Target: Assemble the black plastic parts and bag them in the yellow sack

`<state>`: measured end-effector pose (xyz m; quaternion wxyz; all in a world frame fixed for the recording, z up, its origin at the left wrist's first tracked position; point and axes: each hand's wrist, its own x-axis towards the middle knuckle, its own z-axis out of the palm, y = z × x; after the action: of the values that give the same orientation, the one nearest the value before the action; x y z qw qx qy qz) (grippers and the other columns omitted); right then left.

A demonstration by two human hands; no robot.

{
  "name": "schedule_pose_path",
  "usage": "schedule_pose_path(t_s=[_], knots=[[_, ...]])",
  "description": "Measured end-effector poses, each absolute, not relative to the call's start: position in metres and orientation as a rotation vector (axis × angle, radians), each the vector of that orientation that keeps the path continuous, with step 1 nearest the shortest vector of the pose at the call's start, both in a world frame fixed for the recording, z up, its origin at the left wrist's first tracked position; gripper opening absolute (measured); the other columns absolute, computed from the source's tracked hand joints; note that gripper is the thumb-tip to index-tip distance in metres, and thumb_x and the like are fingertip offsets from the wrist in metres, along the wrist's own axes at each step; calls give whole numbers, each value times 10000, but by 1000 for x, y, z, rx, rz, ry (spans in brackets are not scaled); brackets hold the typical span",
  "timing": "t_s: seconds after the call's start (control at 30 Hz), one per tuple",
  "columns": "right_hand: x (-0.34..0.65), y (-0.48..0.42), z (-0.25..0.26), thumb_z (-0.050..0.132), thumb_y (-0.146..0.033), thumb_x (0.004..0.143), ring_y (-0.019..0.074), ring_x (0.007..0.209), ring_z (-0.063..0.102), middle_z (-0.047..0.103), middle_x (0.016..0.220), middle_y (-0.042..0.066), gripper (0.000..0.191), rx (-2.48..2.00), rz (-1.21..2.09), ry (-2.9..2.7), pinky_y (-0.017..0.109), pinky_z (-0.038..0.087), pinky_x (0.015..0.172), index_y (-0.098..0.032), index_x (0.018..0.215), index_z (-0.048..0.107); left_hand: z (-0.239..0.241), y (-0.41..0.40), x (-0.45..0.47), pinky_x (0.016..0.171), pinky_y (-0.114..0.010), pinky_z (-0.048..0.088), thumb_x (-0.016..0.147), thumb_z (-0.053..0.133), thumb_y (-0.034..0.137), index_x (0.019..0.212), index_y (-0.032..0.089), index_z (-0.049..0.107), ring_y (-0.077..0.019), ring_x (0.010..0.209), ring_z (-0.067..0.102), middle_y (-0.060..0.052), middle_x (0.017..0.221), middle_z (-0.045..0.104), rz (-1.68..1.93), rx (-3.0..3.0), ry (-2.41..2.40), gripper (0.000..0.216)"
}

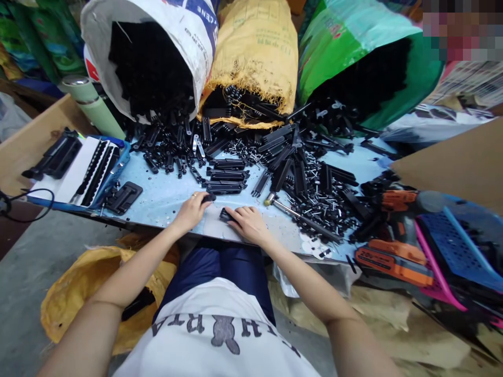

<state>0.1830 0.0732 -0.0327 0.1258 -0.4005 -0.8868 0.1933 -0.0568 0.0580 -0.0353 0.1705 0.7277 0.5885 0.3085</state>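
My left hand point(192, 211) is closed around a small black plastic part point(209, 198) just above the table's front edge. A hand's width away, my right hand point(250, 224) has its fingers closed over another black plastic part point(225, 214), partly hidden beneath them. Beyond both hands lies a row of long black plastic bars point(226, 175), stacked side by side. To the right of my right hand, a hammer point(302, 215) with a yellowish head and dark handle rests on the table. The two held parts are apart from each other.
Three sacks, white point(196, 36), yellow point(255, 47) and green point(334, 47), spill black parts onto the blue table point(151, 191). Loose pins point(310, 178) lie at centre right. An orange cordless drill point(396, 256) stands right; a blue tray point(124, 157) and green thermos point(94, 107) stand left.
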Motion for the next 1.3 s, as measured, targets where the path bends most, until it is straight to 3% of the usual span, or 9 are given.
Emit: schedule_pose_path(t_s=[0.17,0.3,0.47,0.67,0.87,0.97,1.07,1.17,1.3], knots=[[164,74,-38,313,-544,914,148,607,605,622,844,45,605,-1229,1407,-1654,305,522,543,-234,1433,296,-25,42,-4,681,-266,511,950,352,324,1238,172,546,-121,671,602,-57,904,623,1053,1753,1490,379],[170,76,-33,438,-591,843,121,513,569,576,698,-10,659,-1124,1571,-1459,265,510,448,-236,1396,385,-17,37,6,781,-285,500,910,461,314,1230,184,569,-156,828,601,-59,899,605,1187,1767,1508,361],[187,79,-21,521,-508,834,80,531,546,624,885,12,538,-1016,1295,-1853,254,536,516,-285,1323,492,-11,27,16,762,-271,494,932,405,310,1253,202,551,-147,798,580,-46,848,546,1144,1926,1600,368],[169,59,-18,412,-504,890,117,604,583,607,1089,86,571,-1020,1076,-1800,289,559,568,-251,1402,392,-12,23,47,813,-321,482,961,313,327,1279,178,515,-176,892,552,-105,948,579,1617,1660,1712,405],[163,50,-27,371,-465,920,110,588,573,596,1075,82,559,-1037,1010,-1842,297,554,598,-257,1436,314,-21,30,44,838,-337,488,960,321,337,1236,194,532,-181,952,575,-107,1043,599,1553,1778,1589,376],[174,63,-28,361,-457,929,156,756,610,609,1059,70,532,-1106,883,-2083,335,539,739,-266,1424,337,-39,25,45,782,-327,514,964,290,321,1319,199,424,-171,884,614,-102,1023,602,1486,1634,1720,399],[207,95,-24,407,-463,912,220,1026,564,590,1146,88,511,-1280,559,-2185,382,478,885,-245,1374,425,-50,20,43,827,-382,510,918,393,252,1405,192,281,-222,997,599,-134,1108,573,1283,1745,1825,504],[255,140,-16,410,-432,914,243,1092,519,585,1157,127,466,-1518,224,-2008,401,429,943,-177,1288,519,-47,26,38,1019,-547,338,816,501,140,1356,226,391,-321,1279,381,-144,1319,466,846,2272,1687,559],[310,205,-5,398,-335,916,262,1114,485,566,1179,153,418,-1770,-13,-1897,398,399,956,-128,1255,529,-37,47,36,1044,-574,250,841,431,70,1192,236,563,-260,1126,509,-86,1112,615,292,2726,1257,410]])
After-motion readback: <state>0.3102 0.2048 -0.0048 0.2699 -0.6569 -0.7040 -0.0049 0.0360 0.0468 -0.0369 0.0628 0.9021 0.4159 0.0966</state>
